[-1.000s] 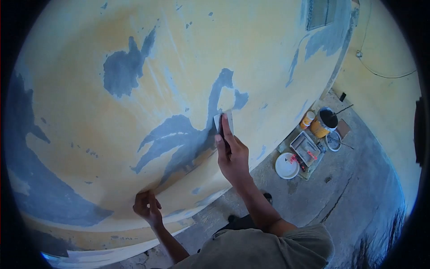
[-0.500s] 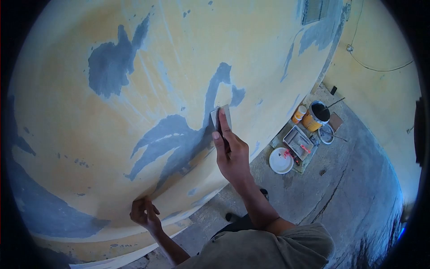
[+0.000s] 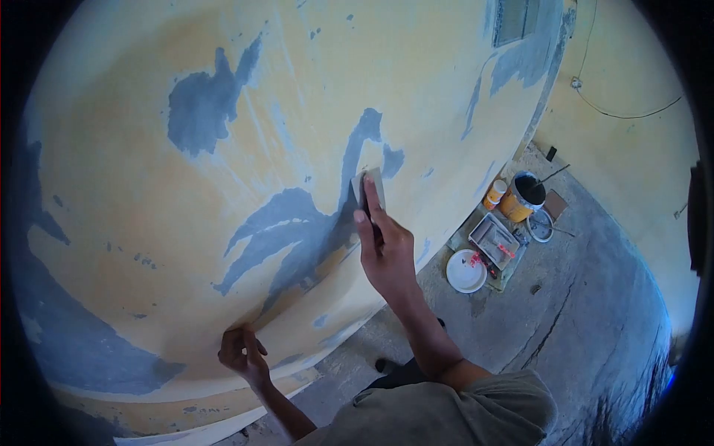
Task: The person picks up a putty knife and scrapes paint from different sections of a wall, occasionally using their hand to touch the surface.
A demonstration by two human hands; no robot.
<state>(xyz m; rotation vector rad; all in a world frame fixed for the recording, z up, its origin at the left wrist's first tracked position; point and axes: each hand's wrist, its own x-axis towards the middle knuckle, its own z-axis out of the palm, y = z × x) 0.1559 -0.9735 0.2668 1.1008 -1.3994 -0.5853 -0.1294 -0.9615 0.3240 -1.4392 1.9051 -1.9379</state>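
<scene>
Of the two hands, the right hand is the one on the tool. It is closed around a putty knife, with the forefinger stretched up along the back of the blade and the handle mostly hidden under the palm. The knife's long axis runs nearly upright, straight up from the wrist and leaning a little to the left. Its pale blade lies against the yellow wall above the fingers. It sits on the right edge of the big grey filler patch, just where a narrow grey neck climbs upward, so the bulk of that patch spreads down and to the left of the blade. The left hand is well apart from the knife, low and to the left. Its fingers are curled and its knuckles touch the wall near the patch's lower tip, and I cannot tell whether it pinches anything. On the concrete floor to the right, near the foot of the wall, are a yellow paint bucket, a roller tray and a white lid.
</scene>
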